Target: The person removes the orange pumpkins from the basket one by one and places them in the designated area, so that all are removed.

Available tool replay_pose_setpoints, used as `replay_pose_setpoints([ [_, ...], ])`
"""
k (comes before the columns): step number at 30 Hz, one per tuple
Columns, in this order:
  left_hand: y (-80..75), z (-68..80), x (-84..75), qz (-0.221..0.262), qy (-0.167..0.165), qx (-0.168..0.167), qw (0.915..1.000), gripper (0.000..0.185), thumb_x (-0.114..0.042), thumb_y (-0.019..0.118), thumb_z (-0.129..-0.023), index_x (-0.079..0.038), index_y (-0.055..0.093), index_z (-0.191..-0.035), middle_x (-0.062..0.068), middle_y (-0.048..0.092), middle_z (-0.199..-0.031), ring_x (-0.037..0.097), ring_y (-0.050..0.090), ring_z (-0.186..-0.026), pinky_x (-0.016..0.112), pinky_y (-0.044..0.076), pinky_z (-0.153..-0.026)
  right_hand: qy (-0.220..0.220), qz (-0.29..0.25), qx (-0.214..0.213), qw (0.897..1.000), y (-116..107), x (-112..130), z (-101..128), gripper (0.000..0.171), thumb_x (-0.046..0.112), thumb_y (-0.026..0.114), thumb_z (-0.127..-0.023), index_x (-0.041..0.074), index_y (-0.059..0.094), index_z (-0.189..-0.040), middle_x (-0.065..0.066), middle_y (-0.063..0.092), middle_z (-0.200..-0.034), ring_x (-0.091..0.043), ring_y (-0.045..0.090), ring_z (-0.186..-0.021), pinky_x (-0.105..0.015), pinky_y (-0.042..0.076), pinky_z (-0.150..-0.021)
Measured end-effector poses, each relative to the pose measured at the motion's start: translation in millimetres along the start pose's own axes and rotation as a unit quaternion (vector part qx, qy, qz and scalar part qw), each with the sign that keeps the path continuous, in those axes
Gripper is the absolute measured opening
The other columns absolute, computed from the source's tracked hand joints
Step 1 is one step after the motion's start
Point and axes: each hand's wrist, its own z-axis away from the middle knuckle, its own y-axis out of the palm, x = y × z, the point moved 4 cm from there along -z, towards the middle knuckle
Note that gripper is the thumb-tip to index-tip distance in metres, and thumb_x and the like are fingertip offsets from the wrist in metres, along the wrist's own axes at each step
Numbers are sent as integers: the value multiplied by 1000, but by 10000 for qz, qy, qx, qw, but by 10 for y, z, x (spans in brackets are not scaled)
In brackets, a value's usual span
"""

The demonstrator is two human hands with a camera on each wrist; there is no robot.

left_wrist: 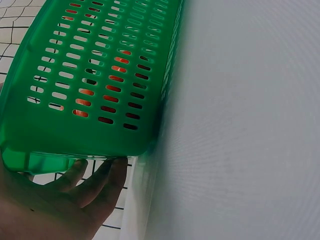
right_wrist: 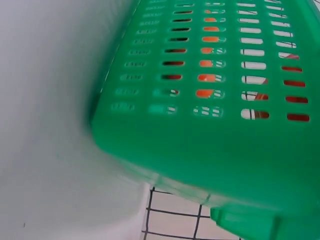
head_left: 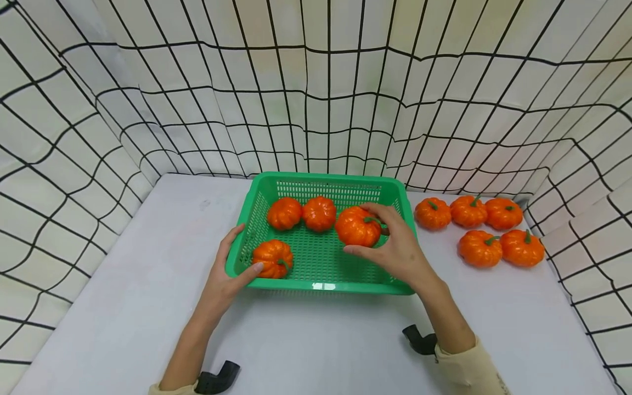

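A green plastic basket [head_left: 326, 286] with slotted walls stands on the white table. My left hand [head_left: 228, 274] grips its front left corner, the thumb over the rim and the fingers along the outer wall. In the left wrist view the fingers [left_wrist: 102, 187] lie against the basket's end wall. My right hand [head_left: 397, 247] holds a small orange pumpkin [head_left: 356, 227] between thumb and fingers, over the right half of the basket. Two more pumpkins [head_left: 285, 213] sit at the back of the basket, and another pumpkin [head_left: 271, 258] lies beside my left thumb. The right wrist view shows mostly basket wall; the right hand is hidden there.
Several orange pumpkins [head_left: 479, 249] with green stems stand in two rows on the table [head_left: 316, 340], right of the basket. White walls with black grid netting [head_left: 316, 93] enclose the table at the back and both sides. Black curved pieces [head_left: 217, 378] show near both wrists.
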Motion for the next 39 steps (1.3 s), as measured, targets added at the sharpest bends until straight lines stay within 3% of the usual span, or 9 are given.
replay_pose_setpoints([
  [6, -9, 6, 4, 59, -3, 15, 10000, 84, -24, 70, -96, -43, 22, -163, -2, 14, -174, 32, 24, -156, 65, 26, -123, -33, 126, -67, 9999, -92, -11, 34, 83, 45, 93, -77, 30, 53, -148, -3, 55, -137, -22, 53, -122, -49, 50, -98],
  [9, -9, 10, 3, 92, 1, 25, 10000, 85, -23, 70, -96, -42, 23, -163, -2, 14, -175, 32, 24, -156, 65, 25, -123, 0, 134, -164, 9998, -145, -29, 55, 83, 43, 90, -81, 30, 49, -152, -5, 52, -143, -24, 52, -127, -52, 51, -103],
  [18, -8, 9, -14, 28, -24, 12, 10000, 85, -24, 71, -96, -42, 23, -163, 0, 14, -175, 32, 25, -156, 63, 27, -122, 326, -164, -408, 9985, -313, -163, 120, 88, 33, 80, -92, 13, 29, -162, -15, 38, -159, -36, 44, -141, -62, 43, -116],
  [25, -12, 11, -20, -123, -84, 45, 9999, 85, -24, 70, -97, -43, 21, -163, 0, 18, -174, 28, 31, -154, 41, 35, -118, 324, -322, -697, 9965, -447, -276, 184, 91, 17, 78, -92, 2, 22, -162, -22, 32, -161, -42, 40, -146, -65, 34, -120],
  [31, -8, 10, -23, -60, -41, 39, 10000, 86, -23, 71, -96, -43, 21, -164, 1, 16, -174, 30, 29, -155, 57, 29, -123, 361, -134, -818, 9959, -561, -341, 241, 88, 18, 81, -91, 4, 28, -160, -21, 35, -155, -42, 42, -142, -65, 38, -117],
  [39, -9, 7, -19, -75, -43, 40, 10000, 87, -24, 71, -96, -44, 20, -164, 1, 17, -174, 30, 30, -154, 59, 29, -122, 452, 15, -871, 9952, -645, -425, 310, 92, 25, 83, -90, 13, 29, -163, -19, 36, -154, -40, 42, -141, -65, 41, -115],
])
